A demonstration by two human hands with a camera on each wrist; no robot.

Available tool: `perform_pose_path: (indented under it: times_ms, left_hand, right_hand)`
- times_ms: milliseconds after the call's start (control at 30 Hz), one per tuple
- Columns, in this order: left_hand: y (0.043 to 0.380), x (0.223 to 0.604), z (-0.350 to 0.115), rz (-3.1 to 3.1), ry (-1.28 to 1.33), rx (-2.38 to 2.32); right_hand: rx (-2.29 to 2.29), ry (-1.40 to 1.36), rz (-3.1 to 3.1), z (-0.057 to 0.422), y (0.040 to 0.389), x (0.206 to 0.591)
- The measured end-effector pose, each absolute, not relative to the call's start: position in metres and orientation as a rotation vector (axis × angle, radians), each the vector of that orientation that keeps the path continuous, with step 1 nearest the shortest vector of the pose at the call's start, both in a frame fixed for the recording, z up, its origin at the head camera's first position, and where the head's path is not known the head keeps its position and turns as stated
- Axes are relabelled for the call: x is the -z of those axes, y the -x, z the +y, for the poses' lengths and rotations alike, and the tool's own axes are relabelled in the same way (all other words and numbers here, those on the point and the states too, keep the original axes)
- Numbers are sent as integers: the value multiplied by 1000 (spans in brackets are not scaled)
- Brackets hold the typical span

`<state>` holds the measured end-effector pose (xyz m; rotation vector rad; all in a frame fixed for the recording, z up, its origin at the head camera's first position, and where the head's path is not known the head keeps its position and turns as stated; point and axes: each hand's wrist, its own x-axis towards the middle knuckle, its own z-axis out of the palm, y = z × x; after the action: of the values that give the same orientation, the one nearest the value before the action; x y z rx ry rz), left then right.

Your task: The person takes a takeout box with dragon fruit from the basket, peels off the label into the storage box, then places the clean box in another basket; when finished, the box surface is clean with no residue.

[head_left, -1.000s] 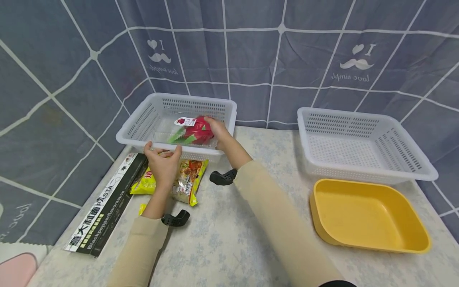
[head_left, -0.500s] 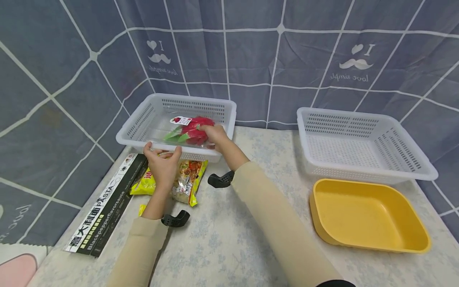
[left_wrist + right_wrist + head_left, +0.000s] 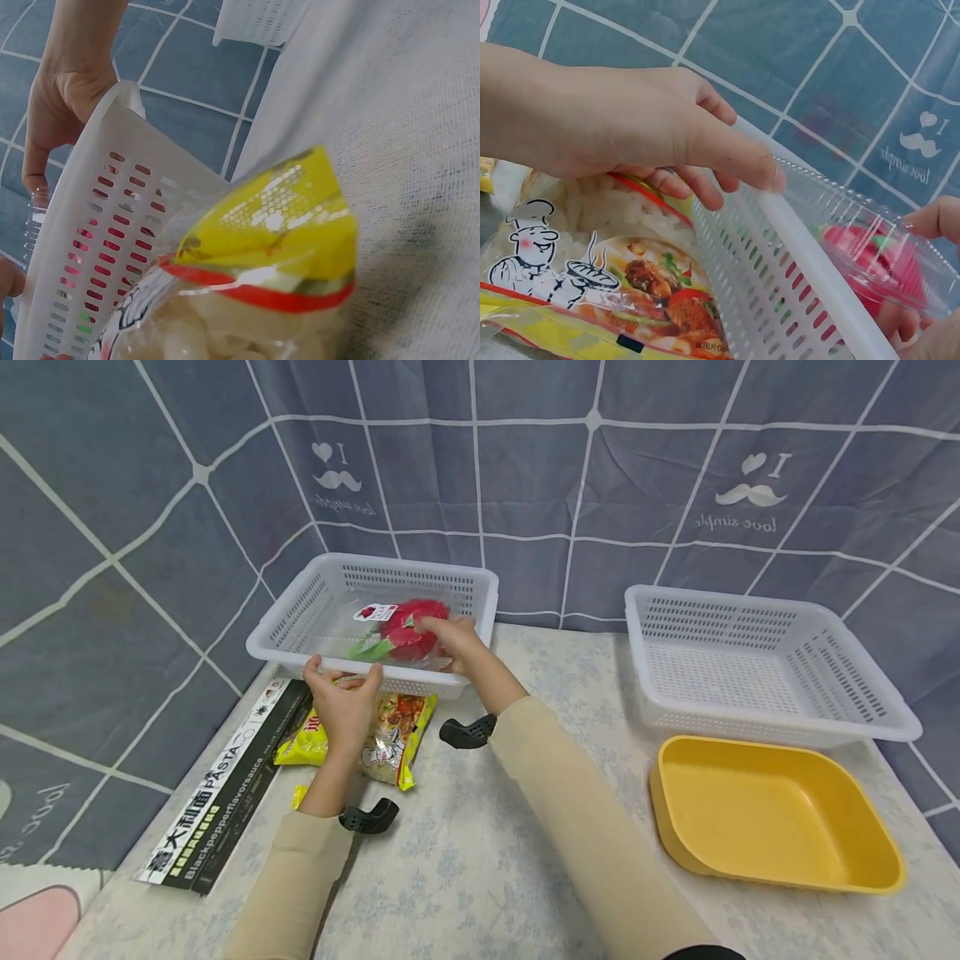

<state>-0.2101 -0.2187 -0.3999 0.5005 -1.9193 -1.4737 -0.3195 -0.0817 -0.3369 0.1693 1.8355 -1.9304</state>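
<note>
A clear plastic box (image 3: 340, 620) of red dragon fruits (image 3: 417, 631) with green tips sits in the left white basket (image 3: 288, 653). My right hand (image 3: 463, 642) holds the box by its right side, as the right wrist view also shows. My left hand (image 3: 343, 706) grips the basket's front rim, thumb over the edge and other fingers lower on the outer wall (image 3: 780, 292). Below that hand lie yellow noodle packets (image 3: 390, 743); one, printed with a cartoon chef, touches or nearly touches the basket. The box's underside is hidden.
A long black-and-white pasta box (image 3: 225, 785) lies left of the packets. A second white basket (image 3: 757, 714) and a yellow tub (image 3: 765, 810) stand at the right of the cloth-covered table (image 3: 480, 877). A grey checked curtain (image 3: 525, 485) hangs behind.
The clear box of dragon fruits has shifted slightly left within the basket. My right hand has moved a little down and onto the box's side. My left hand keeps its place on the rim.
</note>
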Motion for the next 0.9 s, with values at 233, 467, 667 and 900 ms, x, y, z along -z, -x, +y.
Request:
perform_pose_path:
  times_ms: [233,467,667,900]
  left_hand:
    - [210,399,-219,-1917,-493,1483]
    - [210,400,-218,-1910,-504,1513]
    - [211,402,-218,-1928,-511,1496]
    - [212,400,-218,-1920,-516,1485]
  right_hand:
    - [1991,-165,1865,-81,318,337]
    - [2047,-106,1879,-81,312,341]
    - [2119,-93,1861,-81,312,342]
    - [2175,-64,1840,-77,311,333]
